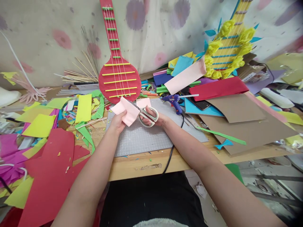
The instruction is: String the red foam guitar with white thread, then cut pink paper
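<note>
My left hand [119, 122] pinches a light pink piece of paper [129, 112] above the cutting mat [142, 138]. In my right hand [151, 116] are scissors [154, 114] with pale handles, my fingers through the loops. Their blades point up and left and lie against the upper edge of the pink paper; whether they are cutting it I cannot tell. A second pink piece [143, 102] lies on the mat just behind the scissors. Behind my hands stands a red paper guitar [119, 78] with yellow and green strips and white strings.
A blue glue gun [174, 102] sits right of my hands, its black cord running over the table edge. Red paper [56, 157] and colourful scraps cover the left. Cardboard [248, 126] lies at right, below a yellow flowered guitar [227, 47].
</note>
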Demonstrator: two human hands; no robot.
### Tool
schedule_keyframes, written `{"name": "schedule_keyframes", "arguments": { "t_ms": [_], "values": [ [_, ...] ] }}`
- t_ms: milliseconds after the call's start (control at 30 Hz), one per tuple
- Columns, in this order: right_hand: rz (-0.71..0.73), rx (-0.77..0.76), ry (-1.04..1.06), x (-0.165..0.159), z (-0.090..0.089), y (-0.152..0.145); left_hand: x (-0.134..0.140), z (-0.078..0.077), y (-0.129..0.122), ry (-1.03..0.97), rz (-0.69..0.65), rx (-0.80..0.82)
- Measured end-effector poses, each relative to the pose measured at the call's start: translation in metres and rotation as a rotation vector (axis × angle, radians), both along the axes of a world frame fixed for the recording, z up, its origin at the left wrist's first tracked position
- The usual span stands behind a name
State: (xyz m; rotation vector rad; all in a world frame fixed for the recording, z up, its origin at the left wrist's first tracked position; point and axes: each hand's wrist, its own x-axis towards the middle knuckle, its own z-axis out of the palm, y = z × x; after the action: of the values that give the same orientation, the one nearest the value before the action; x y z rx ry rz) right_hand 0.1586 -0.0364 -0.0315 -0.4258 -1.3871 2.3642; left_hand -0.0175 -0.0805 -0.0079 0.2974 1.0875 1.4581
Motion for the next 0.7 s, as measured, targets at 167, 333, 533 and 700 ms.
{"name": "schedule_keyframes", "arguments": {
  "t_ms": [167,333,533,700],
  "values": [
    [0.047,0.014,-0.037,0.0054,0.0035,-0.0028,0.0042,0.0005,-0.0017,0.066,0.014,-0.020],
    [0.072,-0.028,-0.051,0.0063,0.0016,0.0010,0.0049,-0.0040,0.0002,0.123,0.077,-0.002],
    [0.136,-0.065,-0.028,0.0105,0.0000,0.0046,0.0068,-0.0033,-0.0020,0.198,0.117,0.003],
    [0.163,-0.045,-0.032,0.0061,0.0030,0.0066,0.0069,0.0017,-0.0037,0.154,0.077,-0.003]
  ]
}}
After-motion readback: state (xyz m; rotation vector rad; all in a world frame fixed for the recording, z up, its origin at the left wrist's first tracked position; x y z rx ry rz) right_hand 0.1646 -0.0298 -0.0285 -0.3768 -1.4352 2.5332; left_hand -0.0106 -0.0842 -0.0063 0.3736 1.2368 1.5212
